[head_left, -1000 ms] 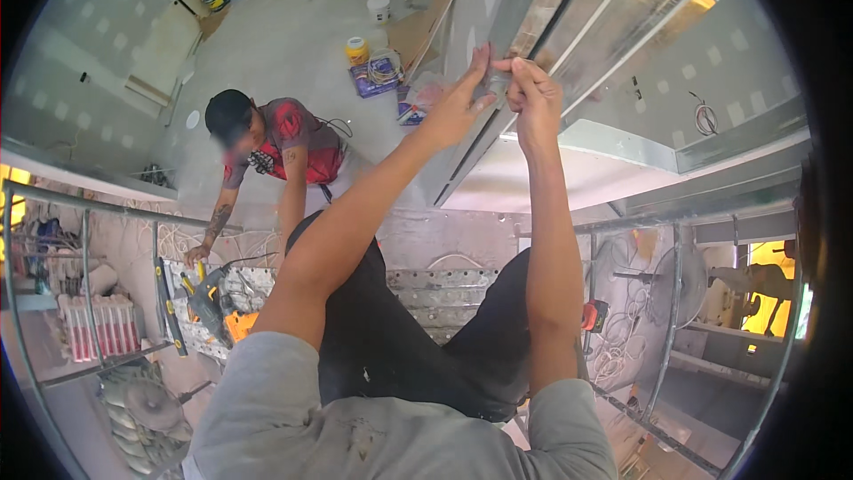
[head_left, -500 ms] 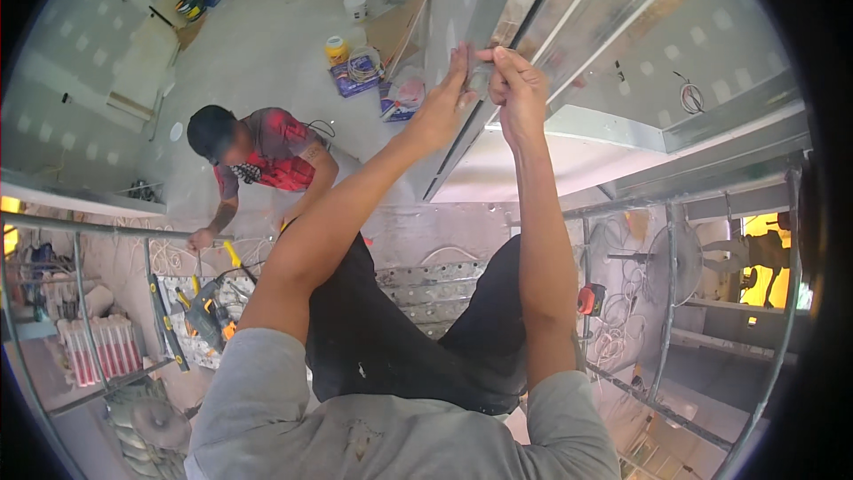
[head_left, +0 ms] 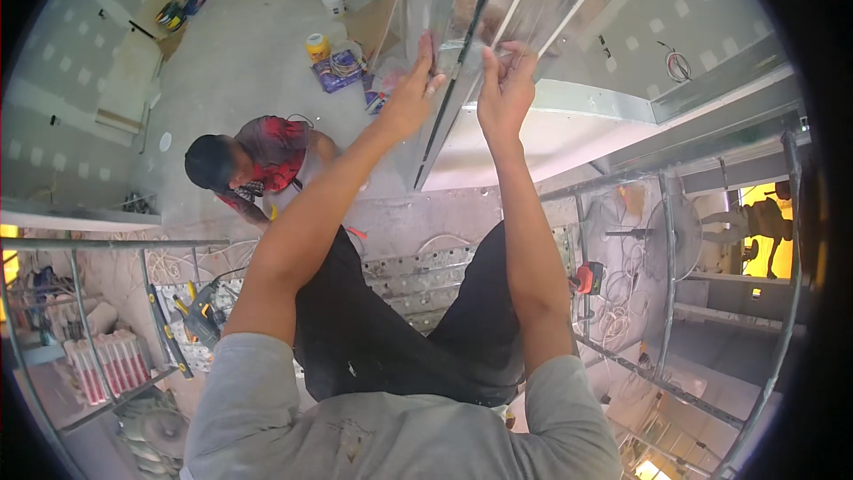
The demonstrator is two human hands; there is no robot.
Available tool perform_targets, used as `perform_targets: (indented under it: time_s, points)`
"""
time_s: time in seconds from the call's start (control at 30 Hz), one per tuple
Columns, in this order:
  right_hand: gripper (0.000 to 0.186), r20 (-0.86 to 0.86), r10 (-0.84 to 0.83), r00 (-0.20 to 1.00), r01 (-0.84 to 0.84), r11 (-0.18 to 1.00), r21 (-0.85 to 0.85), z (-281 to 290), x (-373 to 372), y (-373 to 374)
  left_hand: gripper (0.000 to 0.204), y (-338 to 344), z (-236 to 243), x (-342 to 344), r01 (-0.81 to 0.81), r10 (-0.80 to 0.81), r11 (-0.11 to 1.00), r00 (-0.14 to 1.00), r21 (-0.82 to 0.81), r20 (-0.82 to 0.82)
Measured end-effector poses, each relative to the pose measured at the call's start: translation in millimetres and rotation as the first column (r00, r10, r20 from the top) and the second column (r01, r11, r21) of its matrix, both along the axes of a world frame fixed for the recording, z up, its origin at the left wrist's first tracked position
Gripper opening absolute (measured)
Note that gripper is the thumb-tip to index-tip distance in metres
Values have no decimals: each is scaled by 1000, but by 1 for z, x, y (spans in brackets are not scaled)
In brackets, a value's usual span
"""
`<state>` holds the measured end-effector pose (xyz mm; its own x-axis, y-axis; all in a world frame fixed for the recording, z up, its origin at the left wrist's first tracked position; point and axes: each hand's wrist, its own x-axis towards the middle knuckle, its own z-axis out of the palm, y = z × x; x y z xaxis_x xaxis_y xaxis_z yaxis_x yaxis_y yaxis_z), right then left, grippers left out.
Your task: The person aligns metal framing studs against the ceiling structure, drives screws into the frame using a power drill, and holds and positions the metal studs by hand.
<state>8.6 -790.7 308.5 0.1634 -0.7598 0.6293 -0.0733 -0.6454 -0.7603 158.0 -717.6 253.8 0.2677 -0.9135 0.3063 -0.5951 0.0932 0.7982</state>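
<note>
Raised in front of me, my left hand point(head_left: 412, 96) lies with stretched fingers along the left face of a shiny metal frame point(head_left: 451, 31). A dark strip point(head_left: 460, 71) runs lengthwise down that frame. On the strip's other side is my right hand point(head_left: 506, 93), beside the glossy, see-through-looking panel point(head_left: 524, 9). Its thumb points up, apart from the bent fingers, and I make out nothing between them. Whether those fingertips touch the panel is unclear. Below the hands spreads a pale board point(head_left: 506, 147).
A co-worker point(head_left: 267, 156) in a red and grey shirt bends down at left. Metal rails point(head_left: 668, 258) flank me over a perforated platform point(head_left: 418, 280). A power tool point(head_left: 206, 316) lies left, a red tool point(head_left: 586, 278) right. Buckets point(head_left: 333, 3) stand on the floor beyond.
My right hand's pinched fingertips have come apart, and that hand has shifted left and slightly down. My left hand stays flat on the frame. The co-worker has withdrawn a hand from the left rail.
</note>
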Motion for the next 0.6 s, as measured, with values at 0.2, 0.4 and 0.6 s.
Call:
perform_targets:
  time_s: [0.2, 0.4, 0.6]
  points:
    - [91, -132, -197, 971, 172, 968, -183, -4, 1, -9, 93, -8, -40, -11, 57, -39, 989, 990, 134, -137]
    - [95, -42, -74, 996, 72, 995, -64, -14, -1, -16, 101, -14, -46, -7, 131, -87, 986, 933, 106, -348]
    - [95, -40, -68, 997, 61, 987, -147, -20, 2, -21, 102, -20, -54, -6, 118, -85, 990, 938, 78, -336]
